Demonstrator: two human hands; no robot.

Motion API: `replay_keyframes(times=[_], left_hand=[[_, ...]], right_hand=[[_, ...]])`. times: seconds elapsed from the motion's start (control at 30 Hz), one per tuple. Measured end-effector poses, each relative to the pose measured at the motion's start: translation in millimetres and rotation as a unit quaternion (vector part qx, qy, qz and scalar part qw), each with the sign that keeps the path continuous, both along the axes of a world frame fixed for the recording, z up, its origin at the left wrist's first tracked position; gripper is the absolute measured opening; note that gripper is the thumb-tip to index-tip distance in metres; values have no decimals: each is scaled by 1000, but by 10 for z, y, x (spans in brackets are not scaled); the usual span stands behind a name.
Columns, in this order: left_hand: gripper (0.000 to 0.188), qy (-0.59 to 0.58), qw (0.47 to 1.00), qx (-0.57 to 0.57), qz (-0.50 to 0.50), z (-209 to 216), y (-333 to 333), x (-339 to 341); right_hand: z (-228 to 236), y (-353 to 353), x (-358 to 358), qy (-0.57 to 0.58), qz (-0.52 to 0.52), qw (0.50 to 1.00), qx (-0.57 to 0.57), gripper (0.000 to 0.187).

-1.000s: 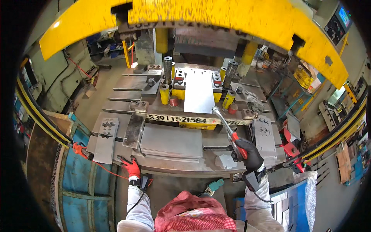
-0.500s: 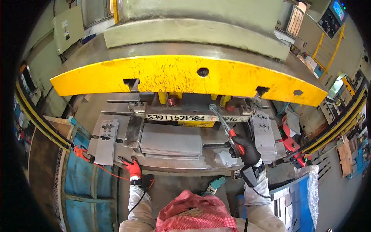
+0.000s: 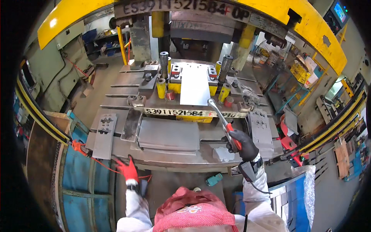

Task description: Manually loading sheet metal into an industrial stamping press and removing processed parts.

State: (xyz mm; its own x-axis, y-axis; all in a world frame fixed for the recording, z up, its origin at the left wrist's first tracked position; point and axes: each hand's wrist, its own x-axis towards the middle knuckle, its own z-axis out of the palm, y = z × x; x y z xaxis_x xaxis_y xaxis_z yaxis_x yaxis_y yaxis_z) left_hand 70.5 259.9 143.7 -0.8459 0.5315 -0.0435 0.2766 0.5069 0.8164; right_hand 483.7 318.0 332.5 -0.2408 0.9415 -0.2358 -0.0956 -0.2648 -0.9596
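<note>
My right hand, in a black glove, is closed around the red handle of a long metal hand tool with a rounded tip. That tip meets or nearly meets the near right corner of a bright flat metal sheet lying on the lower die of a press. In a red glove, my left hand is spread with nothing in it, just off the table's front edge. A stack of grey sheets sits on the table between my hands. Left of it lies a cut, pierced metal part.
The yellow-edged press ram is raised overhead. Dark guide posts and yellow blocks flank the sheet. More pierced parts are stacked right of my right hand. Slanted yellow-black bars stand at both sides.
The press ram has risen, uncovering the die and the bright sheet. My left hand has moved slightly down from the table edge, its fingers spread. The tool in my right hand barely moved.
</note>
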Motion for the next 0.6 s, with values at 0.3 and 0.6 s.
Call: replay_keyframes(times=[0.3, 0.6], left_hand=[[62, -403, 766, 298, -403, 1210, 610, 1579], [46, -666, 605, 257, -353, 1062, 1898, 2061]], right_hand=[[-113, 44, -1, -18, 19, 1000, 3, 37], [24, 125, 110, -37, 29, 999, 21, 42]])
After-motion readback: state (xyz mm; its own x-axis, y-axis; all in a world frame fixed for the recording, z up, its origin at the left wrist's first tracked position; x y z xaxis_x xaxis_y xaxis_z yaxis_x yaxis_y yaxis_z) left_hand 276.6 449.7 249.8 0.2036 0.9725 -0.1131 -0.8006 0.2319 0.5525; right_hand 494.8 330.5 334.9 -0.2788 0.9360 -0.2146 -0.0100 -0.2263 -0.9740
